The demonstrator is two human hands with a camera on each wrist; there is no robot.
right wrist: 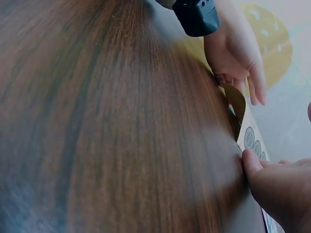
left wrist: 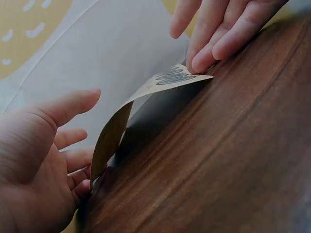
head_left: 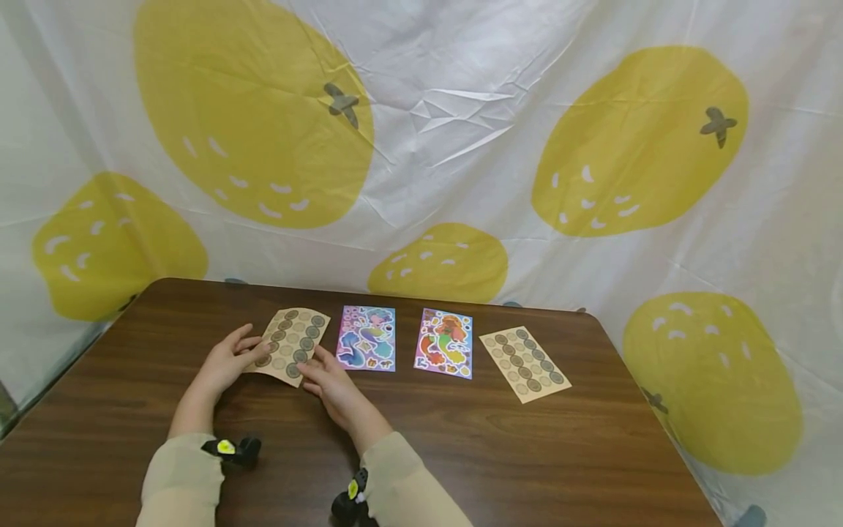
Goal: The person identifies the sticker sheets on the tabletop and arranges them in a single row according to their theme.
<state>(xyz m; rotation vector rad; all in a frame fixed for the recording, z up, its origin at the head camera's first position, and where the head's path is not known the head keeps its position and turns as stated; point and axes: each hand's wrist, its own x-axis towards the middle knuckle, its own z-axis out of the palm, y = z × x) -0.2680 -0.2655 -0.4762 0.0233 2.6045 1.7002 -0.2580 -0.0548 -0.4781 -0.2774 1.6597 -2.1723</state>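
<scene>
A beige sheet of round, coin-like stickers [head_left: 294, 338] in dark and pale rows lies at the left of the table. My left hand [head_left: 222, 366] touches its left edge with the fingers, thumb raised off the paper. In the left wrist view the sheet [left wrist: 111, 138] bows up between both hands, its underside lifted off the wood. My right hand [head_left: 337, 391] rests at the near right edge, fingers mostly straight. In the right wrist view, the right thumb [right wrist: 251, 162] touches the edge beside the printed circles; the other right fingers are largely hidden there.
To the right lie a blue and purple mermaid sticker sheet [head_left: 366, 339], a mermaid sheet with red hair [head_left: 444, 342] and a second beige circle-sticker sheet [head_left: 525, 364], angled. All are on the brown wooden table [head_left: 500, 454]. A white curtain with yellow fruit prints [head_left: 454, 183] hangs behind.
</scene>
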